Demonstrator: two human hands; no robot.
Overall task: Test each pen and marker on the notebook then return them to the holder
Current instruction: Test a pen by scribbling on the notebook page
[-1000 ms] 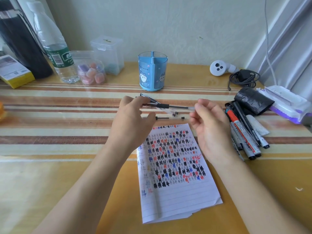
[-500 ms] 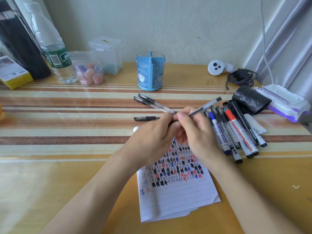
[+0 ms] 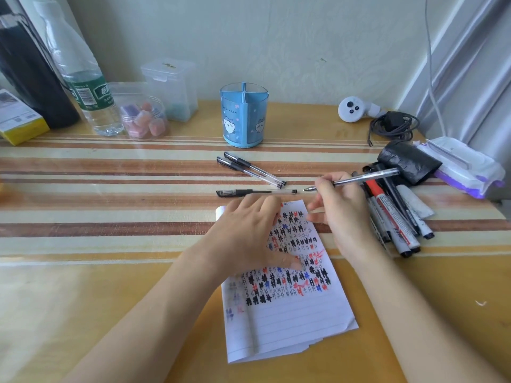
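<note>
The left hand (image 3: 249,233) lay flat, fingers loosely spread, pressing the notebook (image 3: 290,322). The right hand (image 3: 343,211) pinched an uncapped pen (image 3: 362,177), tip just past the notebook's top edge. The holder (image 3: 244,117) stood behind.

My left hand (image 3: 246,233) presses flat on the notebook (image 3: 287,313); my right hand (image 3: 343,214) grips an uncapped pen (image 3: 356,178) above it.

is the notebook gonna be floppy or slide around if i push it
Likely floppy: the notebook looks like a few thin sheets, fanned at the lower edge. It may well slide, since the table looks glossy; the left hand lies flat on it, perhaps for that reason.
</note>
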